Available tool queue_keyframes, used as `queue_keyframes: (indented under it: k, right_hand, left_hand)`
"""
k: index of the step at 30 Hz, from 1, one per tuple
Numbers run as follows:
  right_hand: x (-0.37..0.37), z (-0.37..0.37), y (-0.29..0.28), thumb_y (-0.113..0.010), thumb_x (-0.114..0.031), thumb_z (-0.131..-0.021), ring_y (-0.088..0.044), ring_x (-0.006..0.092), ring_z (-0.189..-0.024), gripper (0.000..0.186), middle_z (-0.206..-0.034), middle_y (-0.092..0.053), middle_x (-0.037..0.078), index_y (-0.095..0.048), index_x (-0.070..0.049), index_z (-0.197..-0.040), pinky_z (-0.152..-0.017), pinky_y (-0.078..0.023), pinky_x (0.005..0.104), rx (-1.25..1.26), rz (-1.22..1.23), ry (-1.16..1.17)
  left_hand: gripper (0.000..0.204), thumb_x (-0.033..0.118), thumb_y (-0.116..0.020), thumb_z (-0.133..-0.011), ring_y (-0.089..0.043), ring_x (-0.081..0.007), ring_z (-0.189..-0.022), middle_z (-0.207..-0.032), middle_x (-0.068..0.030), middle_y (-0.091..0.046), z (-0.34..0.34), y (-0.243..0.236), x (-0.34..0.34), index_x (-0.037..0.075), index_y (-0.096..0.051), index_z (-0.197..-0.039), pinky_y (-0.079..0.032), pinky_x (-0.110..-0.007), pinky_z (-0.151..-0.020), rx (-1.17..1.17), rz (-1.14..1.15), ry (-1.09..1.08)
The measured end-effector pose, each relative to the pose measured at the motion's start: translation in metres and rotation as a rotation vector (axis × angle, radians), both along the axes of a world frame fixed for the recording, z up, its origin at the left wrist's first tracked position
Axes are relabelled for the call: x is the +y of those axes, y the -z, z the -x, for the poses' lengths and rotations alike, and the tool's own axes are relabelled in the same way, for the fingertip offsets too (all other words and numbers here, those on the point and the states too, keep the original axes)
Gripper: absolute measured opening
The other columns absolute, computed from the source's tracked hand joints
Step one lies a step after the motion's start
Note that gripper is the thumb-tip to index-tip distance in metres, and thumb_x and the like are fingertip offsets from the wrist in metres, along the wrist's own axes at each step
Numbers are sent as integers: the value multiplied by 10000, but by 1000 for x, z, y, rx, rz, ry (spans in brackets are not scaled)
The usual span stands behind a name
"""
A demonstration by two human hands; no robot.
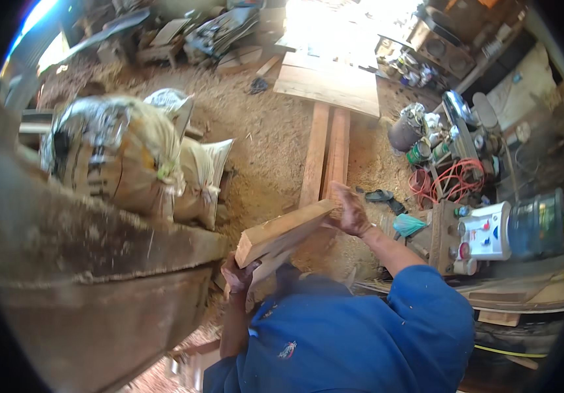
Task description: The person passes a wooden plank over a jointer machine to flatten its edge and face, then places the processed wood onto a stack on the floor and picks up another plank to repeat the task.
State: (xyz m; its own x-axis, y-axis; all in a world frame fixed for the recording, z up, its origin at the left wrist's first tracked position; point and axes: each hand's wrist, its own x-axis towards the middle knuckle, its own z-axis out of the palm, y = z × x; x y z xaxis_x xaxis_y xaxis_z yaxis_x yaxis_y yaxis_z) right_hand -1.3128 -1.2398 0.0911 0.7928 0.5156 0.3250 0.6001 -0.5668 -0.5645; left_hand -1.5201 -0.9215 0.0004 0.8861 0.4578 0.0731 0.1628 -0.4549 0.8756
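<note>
A thick squared wooden beam [287,224] is held up in front of my blue shirt, its cut end facing the lower left. My left hand [238,275] grips that near-left end from below, fingers curled round it. At the far-right end, my right hand [352,215] holds the beam, with part of the hand raised above it and other fingers reaching in beside its underside. The beam hides some of those fingertips. Beyond it, two long reddish planks [326,147] run away across the floor.
A wide board [329,84] lies over the planks' far end. Stuffed sacks [121,147] stand at left behind a large brown panel [98,262]. To the right are an orange cord [455,177], cans, a teal bag [409,225] and a water dispenser [488,230]. Shavings cover the floor.
</note>
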Motion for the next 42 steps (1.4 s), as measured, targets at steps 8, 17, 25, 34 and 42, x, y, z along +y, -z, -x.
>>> queue_keyframes:
  k: [8, 17, 25, 34, 42]
  right_hand:
    - [-54, 15, 231, -846, -467, -684, -359, 392, -1407, 1135, -1514, -372, 254, -241, -15, -1531, -1168, -309, 422, 725, 136, -190]
    - [35, -45, 160, -796, -399, -803, -634, 320, -1048, 632, -1122, -644, 178, -543, -15, -1237, -906, -508, 387, 721, -617, -107]
    - [-13, -90, 10, -826, -411, -769, -664, 361, -854, 555, -924, -675, 155, -610, -100, -1175, -768, -520, 438, 207, -213, 0]
    - [4, -149, -3, -816, -349, -763, -709, 339, -881, 541, -931, -710, 176, -627, -69, -1185, -786, -557, 435, 413, -8, 262]
    - [21, -237, -40, -802, -241, -759, -695, 372, -903, 525, -967, -695, 218, -601, -23, -1192, -806, -554, 436, 503, 107, 326]
  left_hand:
    - [498, 205, -826, -814, -684, -205, -888, -969, -119, -682, -111, -139, -32, -64, -571, -1147, -582, -362, -823, -414, 591, 37]
    - [712, 637, -483, -946, -563, -257, -958, -1062, -169, -565, -194, -214, 72, -50, -496, -1129, -468, -410, -848, -359, -367, -143]
    - [799, 705, -258, -977, -378, -306, -1384, -1536, -84, -343, -365, -256, 74, 120, -272, -1520, -315, -463, -1157, -569, 907, 66]
    - [1001, 885, -335, -812, -446, -300, -1301, -1462, -76, -427, -569, -47, 89, 190, -286, -1530, -384, -475, -1106, -315, 1154, 163]
    - [1086, 905, -497, -690, -529, -313, -1227, -1356, -86, -542, -674, 37, 53, 152, -394, -1466, -448, -510, -1064, -124, 1501, 244]
